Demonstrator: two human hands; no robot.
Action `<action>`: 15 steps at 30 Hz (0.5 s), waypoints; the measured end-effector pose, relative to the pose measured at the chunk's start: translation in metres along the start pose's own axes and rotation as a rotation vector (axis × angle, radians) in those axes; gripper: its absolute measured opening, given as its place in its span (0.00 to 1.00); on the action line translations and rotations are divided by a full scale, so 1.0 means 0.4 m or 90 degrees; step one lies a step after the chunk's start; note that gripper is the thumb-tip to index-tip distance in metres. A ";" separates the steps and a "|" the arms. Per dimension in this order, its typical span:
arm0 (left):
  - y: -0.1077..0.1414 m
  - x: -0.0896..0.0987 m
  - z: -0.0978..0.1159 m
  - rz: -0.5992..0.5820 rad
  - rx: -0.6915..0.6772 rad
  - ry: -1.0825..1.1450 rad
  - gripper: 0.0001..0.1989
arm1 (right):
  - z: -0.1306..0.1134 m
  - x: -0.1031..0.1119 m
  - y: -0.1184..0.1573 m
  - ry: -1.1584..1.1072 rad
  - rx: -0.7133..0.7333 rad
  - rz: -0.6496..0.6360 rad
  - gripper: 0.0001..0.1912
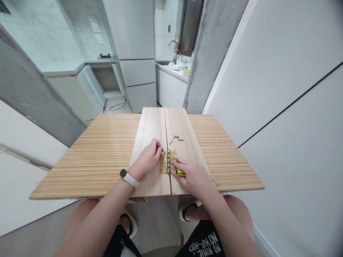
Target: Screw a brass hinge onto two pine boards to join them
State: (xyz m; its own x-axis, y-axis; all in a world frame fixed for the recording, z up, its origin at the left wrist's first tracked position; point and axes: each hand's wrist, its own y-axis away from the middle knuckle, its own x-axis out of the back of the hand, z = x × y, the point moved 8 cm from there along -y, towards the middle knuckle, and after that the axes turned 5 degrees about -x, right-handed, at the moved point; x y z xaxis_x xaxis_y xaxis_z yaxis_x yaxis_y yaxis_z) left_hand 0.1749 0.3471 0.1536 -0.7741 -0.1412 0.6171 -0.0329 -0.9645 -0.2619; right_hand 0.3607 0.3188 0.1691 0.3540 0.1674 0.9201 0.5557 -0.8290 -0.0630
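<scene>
A brass hinge (168,162) lies opened flat across the seam between two pale wooden boards (150,125). My left hand (150,154) is closed in a pinch at the hinge's upper left corner, on what looks like a small dark screw, mostly hidden by the fingertips. Under my right hand (194,176) is a screwdriver (180,172) with a yellow and black handle; its metal shaft sticks out to the right past the hand. The right fingertips touch the hinge's right leaf. Several dark screws (177,137) lie loose on the right board, beyond the hinge.
The boards rest on a striped wooden table (107,150), whose near edge is just above my knees. White panels (289,107) rise close on the right. Beyond the table stand a grey fridge (136,71) and a counter with a sink tap (174,50).
</scene>
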 end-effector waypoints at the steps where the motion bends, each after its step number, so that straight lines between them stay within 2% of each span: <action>1: 0.000 0.000 0.000 0.002 -0.001 0.001 0.04 | 0.000 -0.001 0.000 0.002 0.001 0.001 0.19; 15: 0.001 -0.009 0.010 0.010 -0.001 0.017 0.05 | 0.011 -0.002 0.004 0.015 0.004 0.028 0.17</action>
State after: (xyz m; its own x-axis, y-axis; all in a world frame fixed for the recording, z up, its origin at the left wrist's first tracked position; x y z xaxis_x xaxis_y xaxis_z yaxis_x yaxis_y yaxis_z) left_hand 0.1803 0.3462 0.1542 -0.7907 -0.1502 0.5935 -0.0213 -0.9621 -0.2719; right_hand 0.3645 0.3197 0.1668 0.3612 0.1182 0.9250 0.5450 -0.8316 -0.1066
